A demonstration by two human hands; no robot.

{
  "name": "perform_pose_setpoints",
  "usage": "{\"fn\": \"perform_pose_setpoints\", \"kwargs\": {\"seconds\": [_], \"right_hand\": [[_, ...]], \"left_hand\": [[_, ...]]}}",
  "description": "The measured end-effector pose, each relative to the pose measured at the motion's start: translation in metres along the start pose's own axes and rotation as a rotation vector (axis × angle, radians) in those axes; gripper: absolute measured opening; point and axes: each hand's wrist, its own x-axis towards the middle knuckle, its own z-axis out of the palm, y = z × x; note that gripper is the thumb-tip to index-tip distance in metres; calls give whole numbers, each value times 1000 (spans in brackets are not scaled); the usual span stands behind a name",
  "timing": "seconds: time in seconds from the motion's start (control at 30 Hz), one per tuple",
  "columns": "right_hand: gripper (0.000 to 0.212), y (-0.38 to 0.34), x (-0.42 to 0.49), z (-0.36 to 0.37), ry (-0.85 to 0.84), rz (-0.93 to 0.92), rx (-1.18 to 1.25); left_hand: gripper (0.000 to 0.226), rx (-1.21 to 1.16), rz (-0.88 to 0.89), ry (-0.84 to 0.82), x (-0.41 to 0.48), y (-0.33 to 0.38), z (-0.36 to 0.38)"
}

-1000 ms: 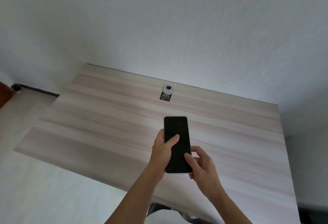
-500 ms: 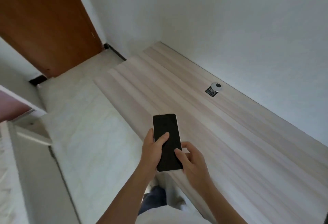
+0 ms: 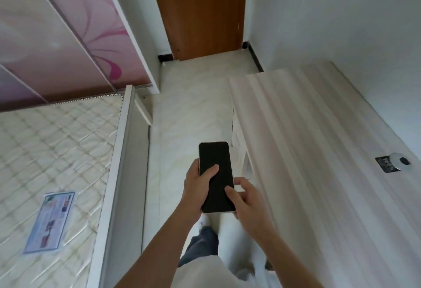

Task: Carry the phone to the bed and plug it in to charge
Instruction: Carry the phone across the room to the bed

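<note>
In mid-air over the pale floor (image 3: 182,114), between bed and desk: phone (image 3: 216,177), screen dark, face up, held by both hands. Left hand (image 3: 197,187) wrapped round the left edge, thumb laid across the glass. Right hand (image 3: 247,201) closed on the lower right corner, thumb on the screen, fingers behind. Below, blurred: dark trouser leg (image 3: 200,247). To the left, bed (image 3: 57,151), bare quilted mattress, white frame, paper label (image 3: 49,222) lying flat on it. To the right, light wood desk (image 3: 319,151), small round white item on a black tag (image 3: 394,161) near the wall. Further off, pink floral wardrobe doors (image 3: 68,32) and brown door (image 3: 200,11), shut.
</note>
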Motion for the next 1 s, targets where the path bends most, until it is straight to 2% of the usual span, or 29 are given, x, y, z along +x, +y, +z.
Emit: {"fn": "perform_pose_setpoints", "kwargs": {"seconds": [0.17,0.43,0.73,1.0], "right_hand": [[6,-8,45,30,-90,6,-57],[4,-42,162,72,-151,-11,-121],[7,-100,294,123,-117,-49,-109],[6,-120,373,142,-118,-41,-137]], "left_hand": [[19,-27,-7,82,37,10,-31],[18,-130,-14,114,142,52,-76],[20,-187,-8,99,265,128,-120],[21,-220,-26,97,340,160,-134]]}}
